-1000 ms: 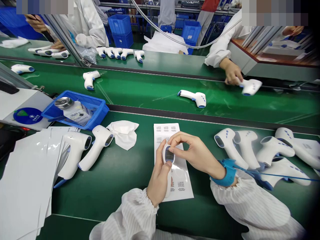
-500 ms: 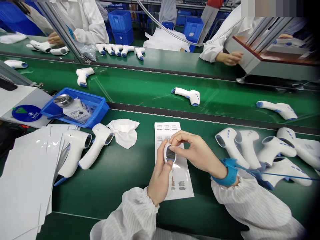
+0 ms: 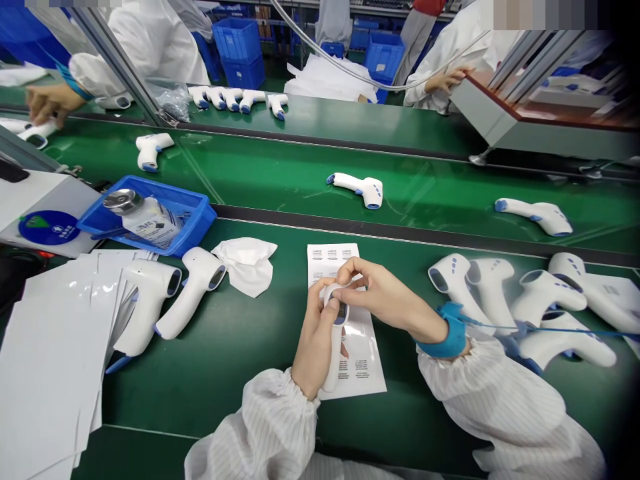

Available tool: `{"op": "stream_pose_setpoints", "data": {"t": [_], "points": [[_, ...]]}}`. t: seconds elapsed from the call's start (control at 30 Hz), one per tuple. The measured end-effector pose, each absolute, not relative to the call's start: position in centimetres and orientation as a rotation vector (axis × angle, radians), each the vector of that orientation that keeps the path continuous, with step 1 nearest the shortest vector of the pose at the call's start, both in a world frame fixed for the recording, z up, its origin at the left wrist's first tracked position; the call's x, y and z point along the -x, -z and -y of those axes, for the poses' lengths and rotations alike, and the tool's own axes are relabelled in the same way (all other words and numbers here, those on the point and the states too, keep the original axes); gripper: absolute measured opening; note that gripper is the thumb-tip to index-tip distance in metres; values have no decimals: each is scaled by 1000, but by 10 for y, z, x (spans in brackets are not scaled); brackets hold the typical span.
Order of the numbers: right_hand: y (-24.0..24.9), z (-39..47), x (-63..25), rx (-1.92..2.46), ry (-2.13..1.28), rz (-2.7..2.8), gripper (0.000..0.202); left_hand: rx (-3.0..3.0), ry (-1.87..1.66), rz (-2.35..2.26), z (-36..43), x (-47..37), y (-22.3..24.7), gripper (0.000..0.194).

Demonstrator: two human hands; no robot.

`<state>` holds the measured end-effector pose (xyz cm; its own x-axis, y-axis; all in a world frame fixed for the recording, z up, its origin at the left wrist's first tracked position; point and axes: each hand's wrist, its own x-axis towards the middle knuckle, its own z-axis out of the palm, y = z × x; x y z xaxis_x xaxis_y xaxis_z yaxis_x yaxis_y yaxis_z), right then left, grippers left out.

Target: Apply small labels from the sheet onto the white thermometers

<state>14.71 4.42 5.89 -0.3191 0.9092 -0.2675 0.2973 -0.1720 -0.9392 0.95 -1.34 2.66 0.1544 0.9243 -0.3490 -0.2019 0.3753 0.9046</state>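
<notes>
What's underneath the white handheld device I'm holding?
A printed white sheet lies beneath the white handheld device. Rows of small text show near its top and to the device's right. Whatever is printed directly under the device and your left hand is covered.

A green belt, edged with dark rails, runs between the green-topped desk and a farther green desk. A grey metal post slants at left. Beyond, blue plastic crates stand stacked on a dark green floor.
</notes>
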Motion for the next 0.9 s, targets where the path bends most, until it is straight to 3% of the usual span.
{"op": "stream_pose_setpoints", "data": {"t": [0.17, 0.47, 0.6, 0.77, 0.9], "points": [[-66, -36, -147, 1260, -1614, 1412, 18, -782, -922, -1195, 10, -4, -39, 33], [-75, -8, -142, 1321, -1037, 1626, 13, -1074, -1048, -1279, 16, -2, -50, 24], [-80, 0, -139, 1349, -950, 1727, 13, -1127, -1096, -1302, 18, -2, -50, 25], [-82, 9, -135, 1457, -1028, 1711, 16, -1093, -1095, -1305, 21, -1, -49, 27], [-85, 2, -140, 1344, -1317, 1540, 18, -925, -1063, -1251, 23, 0, -52, 30]]}}
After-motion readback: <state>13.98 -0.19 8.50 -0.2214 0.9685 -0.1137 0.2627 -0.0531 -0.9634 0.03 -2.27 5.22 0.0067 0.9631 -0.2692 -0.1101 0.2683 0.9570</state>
